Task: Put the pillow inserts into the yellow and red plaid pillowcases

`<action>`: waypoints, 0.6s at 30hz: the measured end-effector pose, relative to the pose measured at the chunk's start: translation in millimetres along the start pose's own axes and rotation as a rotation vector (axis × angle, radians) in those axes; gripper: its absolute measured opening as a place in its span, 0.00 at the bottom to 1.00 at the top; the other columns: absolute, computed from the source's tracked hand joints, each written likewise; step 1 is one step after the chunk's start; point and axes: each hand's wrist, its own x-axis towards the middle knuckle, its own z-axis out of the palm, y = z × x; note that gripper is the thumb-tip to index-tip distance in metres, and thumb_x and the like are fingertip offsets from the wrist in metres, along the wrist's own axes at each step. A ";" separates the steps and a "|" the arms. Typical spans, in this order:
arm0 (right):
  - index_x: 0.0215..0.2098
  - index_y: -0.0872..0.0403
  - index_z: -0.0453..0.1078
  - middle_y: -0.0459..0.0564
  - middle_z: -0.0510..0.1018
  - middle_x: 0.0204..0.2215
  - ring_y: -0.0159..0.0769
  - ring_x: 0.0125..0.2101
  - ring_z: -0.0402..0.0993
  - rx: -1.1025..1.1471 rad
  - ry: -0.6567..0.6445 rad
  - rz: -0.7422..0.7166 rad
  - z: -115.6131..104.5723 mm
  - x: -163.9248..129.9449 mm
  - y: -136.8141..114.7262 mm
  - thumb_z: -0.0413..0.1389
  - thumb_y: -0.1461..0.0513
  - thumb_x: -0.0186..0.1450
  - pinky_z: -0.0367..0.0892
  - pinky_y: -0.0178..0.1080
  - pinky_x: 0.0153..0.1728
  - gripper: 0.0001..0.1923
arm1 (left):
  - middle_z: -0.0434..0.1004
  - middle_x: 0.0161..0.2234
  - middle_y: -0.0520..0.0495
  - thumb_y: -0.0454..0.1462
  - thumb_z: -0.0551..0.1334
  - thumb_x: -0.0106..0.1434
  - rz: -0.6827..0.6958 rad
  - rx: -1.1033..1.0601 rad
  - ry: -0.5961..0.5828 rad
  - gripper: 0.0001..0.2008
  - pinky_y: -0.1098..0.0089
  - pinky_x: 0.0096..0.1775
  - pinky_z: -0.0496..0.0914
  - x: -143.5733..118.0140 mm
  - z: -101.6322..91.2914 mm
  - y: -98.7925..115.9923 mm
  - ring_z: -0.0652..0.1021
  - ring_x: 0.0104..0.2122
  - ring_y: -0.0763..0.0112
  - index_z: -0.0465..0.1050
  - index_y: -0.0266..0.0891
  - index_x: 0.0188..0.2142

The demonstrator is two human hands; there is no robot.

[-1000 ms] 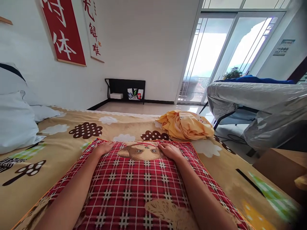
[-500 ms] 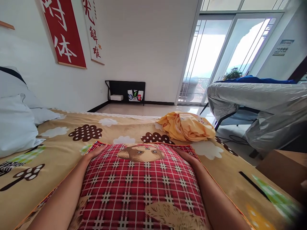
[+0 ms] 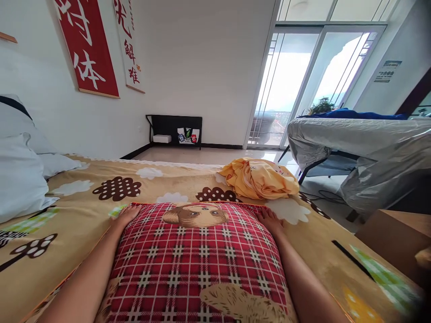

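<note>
A plump red plaid cushion (image 3: 198, 260), woven cloth with a cream grid and a printed animal face at its far edge, lies on the tan fleece blanket (image 3: 84, 211) directly before the person. Left hand (image 3: 125, 216) presses flat against the cushion's left far corner, fingers extended. Right hand (image 3: 269, 220) lies likewise against the right far corner, fingers spread on the fabric. A crumpled yellow garment (image 3: 261, 178) sits beyond, apart. White pillows (image 3: 20, 175) rest at left.
</note>
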 end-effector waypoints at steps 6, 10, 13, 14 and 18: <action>0.62 0.52 0.62 0.60 0.66 0.61 0.50 0.63 0.57 0.020 0.098 0.010 -30.1 -45.0 -0.9 0.40 0.55 0.68 0.52 0.60 0.60 0.27 | 0.69 0.59 0.39 0.45 0.34 0.70 -0.031 -0.191 0.298 0.32 0.59 0.60 0.62 -68.5 -64.1 21.7 0.69 0.59 0.56 0.65 0.33 0.59; 0.63 0.62 0.59 0.69 0.64 0.61 0.57 0.62 0.60 0.039 0.240 0.005 -63.1 -85.2 -2.9 0.39 0.54 0.69 0.53 0.61 0.59 0.30 | 0.59 0.66 0.50 0.50 0.43 0.68 0.327 -0.350 0.329 0.29 0.64 0.64 0.57 -142.2 -75.0 7.8 0.63 0.64 0.63 0.61 0.41 0.63; 0.69 0.57 0.49 0.59 0.57 0.66 0.48 0.65 0.54 0.086 0.355 -0.146 -71.0 -135.9 -11.1 0.35 0.51 0.71 0.53 0.52 0.62 0.32 | 0.53 0.68 0.56 0.47 0.46 0.69 0.537 -0.316 0.215 0.26 0.59 0.65 0.55 -202.9 -47.4 -23.7 0.59 0.65 0.63 0.54 0.54 0.66; 0.69 0.53 0.47 0.55 0.57 0.66 0.44 0.65 0.54 0.107 0.364 -0.245 -66.8 -156.5 -14.5 0.34 0.50 0.71 0.54 0.49 0.62 0.32 | 0.51 0.68 0.57 0.46 0.45 0.70 0.514 -0.296 0.218 0.26 0.57 0.65 0.56 -221.4 -36.3 -36.1 0.59 0.66 0.63 0.50 0.57 0.67; 0.70 0.43 0.46 0.48 0.56 0.67 0.44 0.66 0.50 0.138 0.377 -0.592 -24.8 -230.3 -14.1 0.38 0.51 0.72 0.53 0.52 0.63 0.28 | 0.49 0.69 0.54 0.42 0.41 0.70 0.347 -0.217 0.283 0.29 0.55 0.58 0.68 -275.0 -4.9 -79.0 0.62 0.64 0.61 0.36 0.58 0.69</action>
